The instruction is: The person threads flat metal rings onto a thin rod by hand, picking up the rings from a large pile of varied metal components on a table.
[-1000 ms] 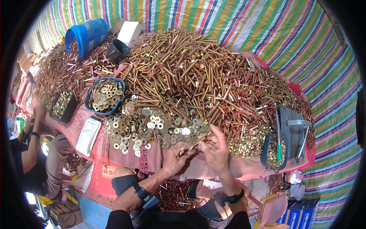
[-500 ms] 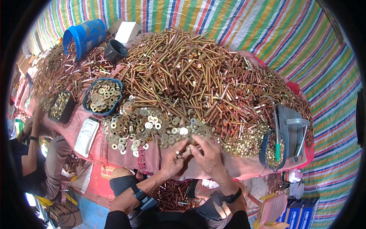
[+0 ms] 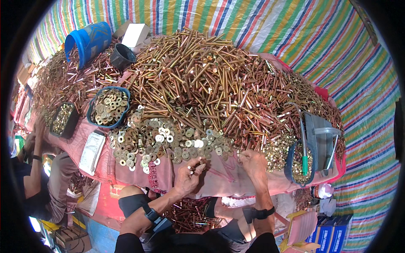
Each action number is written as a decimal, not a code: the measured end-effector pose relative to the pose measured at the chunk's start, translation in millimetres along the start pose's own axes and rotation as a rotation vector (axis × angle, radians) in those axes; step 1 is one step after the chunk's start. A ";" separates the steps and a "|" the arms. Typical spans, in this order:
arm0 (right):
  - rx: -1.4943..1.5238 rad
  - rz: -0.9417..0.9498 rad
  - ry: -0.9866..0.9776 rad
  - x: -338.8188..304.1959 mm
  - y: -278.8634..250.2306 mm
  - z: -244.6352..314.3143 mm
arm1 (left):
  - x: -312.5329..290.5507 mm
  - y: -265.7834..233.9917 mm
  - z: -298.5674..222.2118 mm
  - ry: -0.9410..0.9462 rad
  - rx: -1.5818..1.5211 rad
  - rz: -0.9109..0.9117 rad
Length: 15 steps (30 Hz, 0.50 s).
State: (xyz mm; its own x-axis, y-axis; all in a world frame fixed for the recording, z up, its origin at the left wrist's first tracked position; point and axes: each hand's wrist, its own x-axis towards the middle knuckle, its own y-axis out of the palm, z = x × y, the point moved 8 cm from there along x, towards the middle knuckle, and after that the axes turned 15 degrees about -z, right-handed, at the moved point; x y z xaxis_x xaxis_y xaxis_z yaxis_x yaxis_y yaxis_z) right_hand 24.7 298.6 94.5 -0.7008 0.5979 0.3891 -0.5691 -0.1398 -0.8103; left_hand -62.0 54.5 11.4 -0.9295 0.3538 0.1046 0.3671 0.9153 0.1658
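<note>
My left hand (image 3: 187, 178) is closed around a few bolts (image 3: 192, 169), whose metal ends stick out between the fingers; the rest of them is hidden in the palm. It hovers over the near part of the pink cloth, just in front of the heap of flat washers (image 3: 185, 145). To the right, my right hand (image 3: 255, 164) has its fingers pinched together between the washers and the pile of small brassy nuts (image 3: 278, 154). Whatever the fingertips hold is too small to name. Behind both hands rises a large mound of long brassy bolts (image 3: 211, 84).
A blue tub of washers (image 3: 110, 107) and a dark tray of nuts (image 3: 63, 120) stand left, near a silver box (image 3: 92, 152). At right are a nut container (image 3: 301, 164) and grey bin (image 3: 318, 135). A tipped blue bucket (image 3: 88, 42) lies far left. Another person's arm (image 3: 37, 143) shows at left.
My right hand has moved away from my left hand, rightward to the edge of the nut pile. The left hand has shifted slightly left, still gripping the bolts.
</note>
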 end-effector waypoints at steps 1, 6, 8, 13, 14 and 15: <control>-0.045 0.063 0.020 -3.7 5.1 -5.6 | -0.4 0.3 -0.8 0.019 0.017 -0.002; -0.146 0.165 -0.069 -16.0 14.6 -7.7 | 1.3 -1.2 -3.6 0.044 -0.033 -0.067; -0.178 0.177 -0.152 -18.9 18.2 -2.3 | 1.7 -1.7 -8.9 0.084 -0.030 -0.074; 0.265 0.165 0.023 -19.9 25.7 6.4 | 2.6 -1.5 -20.8 0.129 0.123 -0.046; 0.426 0.246 0.117 -22.7 33.6 8.7 | 2.6 0.1 -27.7 0.196 0.132 -0.042; 0.600 0.319 0.216 -25.7 40.4 12.4 | 2.5 0.4 -31.7 0.232 0.159 -0.050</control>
State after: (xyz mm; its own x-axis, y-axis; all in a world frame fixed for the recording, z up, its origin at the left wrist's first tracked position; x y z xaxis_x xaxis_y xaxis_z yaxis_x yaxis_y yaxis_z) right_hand 14.4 267.8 57.3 -0.8072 0.5897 0.0271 -0.5324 -0.7074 -0.4650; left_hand -63.0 49.7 42.7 -0.9063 0.2704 0.3248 0.2932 0.9558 0.0223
